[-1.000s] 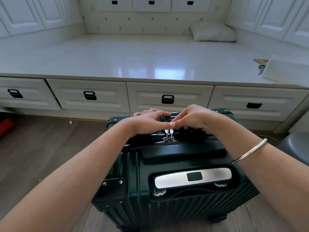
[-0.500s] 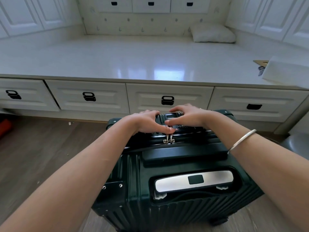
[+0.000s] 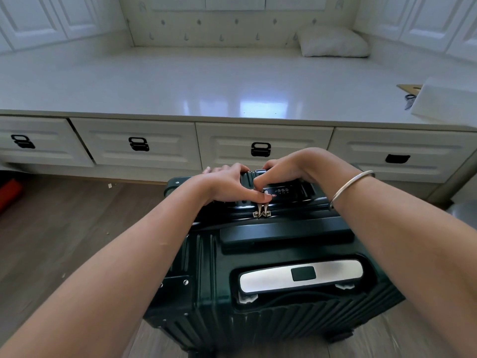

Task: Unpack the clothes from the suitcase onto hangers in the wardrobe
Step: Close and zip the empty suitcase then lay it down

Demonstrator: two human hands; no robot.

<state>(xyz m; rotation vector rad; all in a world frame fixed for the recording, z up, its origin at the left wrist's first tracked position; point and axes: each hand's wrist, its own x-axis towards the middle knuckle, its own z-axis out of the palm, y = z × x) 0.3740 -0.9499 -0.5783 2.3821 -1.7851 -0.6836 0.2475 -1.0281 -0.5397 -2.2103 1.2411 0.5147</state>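
Observation:
A dark green hard-shell suitcase (image 3: 258, 319) stands upright and closed on the wood floor in front of me. Its silver telescopic handle (image 3: 300, 275) is pushed down, with a black carry handle (image 3: 284, 235) beyond it. My left hand (image 3: 224, 184) grips the suitcase's far top edge, its thumb pressed beside the combination lock (image 3: 282, 190). My right hand (image 3: 286, 169), with a silver bangle (image 3: 351, 184) on the wrist, is curled over the lock with a fingertip at its left end. Two zipper pulls (image 3: 261, 212) sit together just below the thumbs. No clothes or hangers are in view.
A glossy white platform (image 3: 180, 86) with a row of drawers (image 3: 136, 146) runs across behind the suitcase. A white pillow (image 3: 333, 42) lies at its back right, a white box (image 3: 446, 99) at its right edge. White cabinet doors line the walls. A red object (image 3: 9, 192) lies on the floor at the left.
Both hands have slid toward the far edge of the suitcase top. The combination lock dials, covered before, now show beside my right hand. The zipper pulls stay together.

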